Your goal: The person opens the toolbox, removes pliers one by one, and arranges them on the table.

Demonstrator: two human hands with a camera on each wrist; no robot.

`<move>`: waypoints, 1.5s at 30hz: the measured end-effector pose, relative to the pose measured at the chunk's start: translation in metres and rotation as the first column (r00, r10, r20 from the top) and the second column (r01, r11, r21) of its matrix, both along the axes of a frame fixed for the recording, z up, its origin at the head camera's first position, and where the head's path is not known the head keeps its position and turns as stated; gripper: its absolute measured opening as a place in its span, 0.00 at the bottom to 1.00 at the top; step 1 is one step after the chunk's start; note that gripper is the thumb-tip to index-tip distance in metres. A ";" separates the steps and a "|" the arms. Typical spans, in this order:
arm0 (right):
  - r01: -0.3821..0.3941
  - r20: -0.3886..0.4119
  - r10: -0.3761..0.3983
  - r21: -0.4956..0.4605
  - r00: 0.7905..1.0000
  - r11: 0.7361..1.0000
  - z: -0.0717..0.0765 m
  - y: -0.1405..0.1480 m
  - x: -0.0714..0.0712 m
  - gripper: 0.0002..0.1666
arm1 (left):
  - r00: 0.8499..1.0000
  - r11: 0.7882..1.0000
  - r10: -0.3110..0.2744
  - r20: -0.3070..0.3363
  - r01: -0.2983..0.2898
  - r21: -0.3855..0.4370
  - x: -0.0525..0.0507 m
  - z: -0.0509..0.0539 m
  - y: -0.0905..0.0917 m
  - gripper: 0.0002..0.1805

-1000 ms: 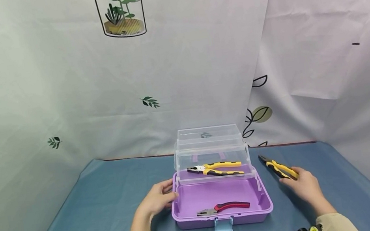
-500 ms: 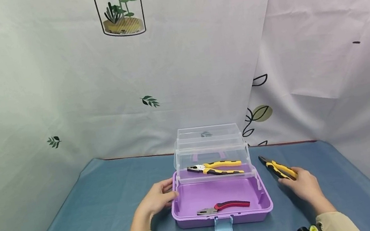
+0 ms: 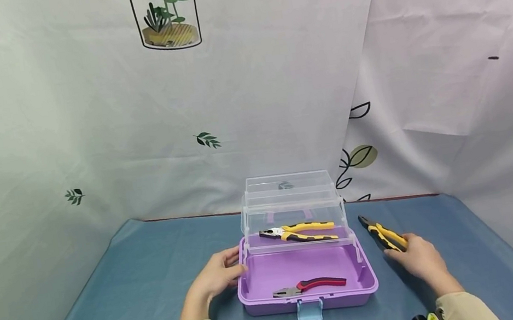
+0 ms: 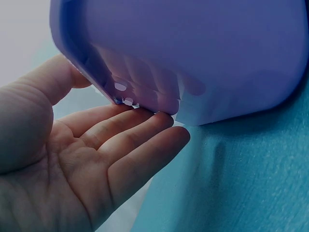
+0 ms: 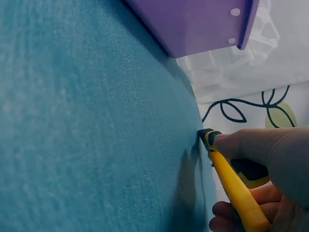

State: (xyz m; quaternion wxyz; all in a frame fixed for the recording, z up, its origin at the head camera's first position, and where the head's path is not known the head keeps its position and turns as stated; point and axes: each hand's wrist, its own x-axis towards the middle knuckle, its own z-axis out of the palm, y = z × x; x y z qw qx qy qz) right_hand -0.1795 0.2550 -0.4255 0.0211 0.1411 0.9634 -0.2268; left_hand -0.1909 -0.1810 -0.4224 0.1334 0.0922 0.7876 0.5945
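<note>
A purple toolbox [image 3: 308, 304] with a raised clear lid lies on the blue cloth. My left hand [image 3: 216, 276] holds its left wall, thumb over the rim and nearly straight fingers along the outside, as the left wrist view [image 4: 91, 154] also shows. Inside lie red-and-black pliers [image 3: 322, 282] at the front of the purple base. Yellow-and-black pliers [image 3: 306, 226] rest in the clear tray [image 3: 299, 246] behind them. Right of the box, my right hand [image 3: 422, 259] grips the handles of a second yellow-and-black pair of pliers [image 5: 236, 188]. Their dark jaws point away, toward the back left.
A light blue latch [image 3: 310, 311] hangs down at the toolbox's front. The clear lid [image 3: 289, 188] stands tilted back near the white curtain [image 3: 273, 69]. Blue cloth [image 3: 124, 307] stretches left of the box and along its right side.
My right hand has shifted slightly left along the pliers' handles, while their tips stay in nearly the same place. My left hand and the toolbox have not visibly moved.
</note>
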 end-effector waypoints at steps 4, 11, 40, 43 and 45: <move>-0.005 0.018 0.005 0.023 1.000 1.000 -0.001 -0.001 0.000 0.50 | 1.000 1.000 0.000 0.004 0.000 0.000 0.000 0.000 0.000 0.35; 0.021 0.033 -0.022 0.048 0.999 0.999 -0.002 -0.006 0.000 0.49 | 1.000 1.000 0.001 0.005 -0.001 0.000 -0.001 -0.001 0.000 0.35; -0.001 0.056 -0.004 0.082 0.998 0.997 -0.003 -0.017 0.001 0.26 | 1.000 1.000 0.010 0.014 -0.009 -0.014 -0.001 -0.001 -0.001 0.35; -0.007 0.064 0.002 0.078 0.998 0.997 -0.002 -0.017 0.001 0.26 | 1.000 1.000 0.016 0.016 -0.016 -0.012 -0.001 -0.002 -0.001 0.34; -0.017 0.067 0.012 0.078 0.998 0.997 -0.001 -0.016 0.001 0.26 | 1.000 1.000 0.014 0.015 -0.014 -0.011 -0.001 -0.002 -0.001 0.34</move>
